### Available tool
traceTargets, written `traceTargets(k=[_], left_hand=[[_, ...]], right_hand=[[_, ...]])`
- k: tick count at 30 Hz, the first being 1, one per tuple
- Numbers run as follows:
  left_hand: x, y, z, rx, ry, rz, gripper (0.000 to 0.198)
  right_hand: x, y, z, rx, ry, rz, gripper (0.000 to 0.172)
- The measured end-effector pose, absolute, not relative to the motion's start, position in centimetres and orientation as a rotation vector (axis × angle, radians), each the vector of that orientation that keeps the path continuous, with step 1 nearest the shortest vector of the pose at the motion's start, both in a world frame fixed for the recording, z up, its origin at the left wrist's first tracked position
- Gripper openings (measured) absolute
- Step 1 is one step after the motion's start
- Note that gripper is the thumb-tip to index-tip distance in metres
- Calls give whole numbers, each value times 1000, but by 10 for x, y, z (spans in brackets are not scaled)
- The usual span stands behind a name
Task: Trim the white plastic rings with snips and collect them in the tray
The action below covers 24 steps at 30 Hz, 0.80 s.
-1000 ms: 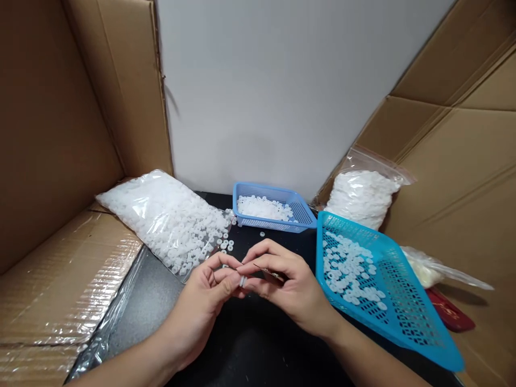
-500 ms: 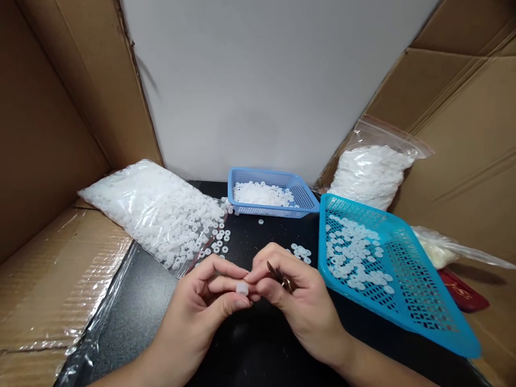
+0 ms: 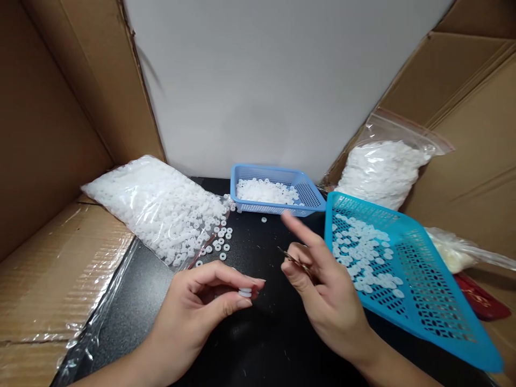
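My left hand (image 3: 209,301) pinches a small white grooved plastic ring (image 3: 245,292) between thumb and fingertips, above the black table. To its right, my right hand (image 3: 322,285) has its index finger stretched forward. A small pointed metal tool (image 3: 296,260), dark and brassy, is gripped between its thumb and curled fingers; its handle end is hidden in the palm. Loose white rings (image 3: 221,242) lie on the table beyond my left hand. A turquoise basket (image 3: 451,301) with white rings in it stands just right of my right hand.
A clear bag of white rings (image 3: 157,209) lies at the left, its mouth towards the middle. At the back stands a blue basket (image 3: 278,207) holding more rings. A filled zip bag (image 3: 382,166), a smaller bag (image 3: 455,255) and a red packet (image 3: 479,298) are at the right. Cardboard walls flank both sides.
My right hand has drawn away to the right from my left hand, and its index finger has straightened. My left hand still pinches the ring, which now shows its groove.
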<state>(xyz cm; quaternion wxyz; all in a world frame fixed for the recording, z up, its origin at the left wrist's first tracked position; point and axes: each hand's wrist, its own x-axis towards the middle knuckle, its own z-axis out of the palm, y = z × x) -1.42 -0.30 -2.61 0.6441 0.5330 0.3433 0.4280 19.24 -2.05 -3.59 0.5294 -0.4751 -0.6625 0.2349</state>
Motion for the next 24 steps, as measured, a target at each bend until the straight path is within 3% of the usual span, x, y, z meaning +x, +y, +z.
traceTargets(k=[3,8,11,15,24], left_hand=[[-15,-1,-27,1278,797,983,14],[-15,0,-25,1316,816,995,19],[-14,0,-24,1289,825,990,23],[-15,0,-27,1209,806,978,22],[-17,1,-31,1142,772,1022,17]], right_hand=[[196,-20,-32,-1201,-1604,562,26],[195,-24,-27,-1000,-1765,438,49],[194,-27,-28,-855,-1858,330,44],[195,-27,-33,-841,-1920,123,51],[191,-28,-34,-848,-1991,4,33]])
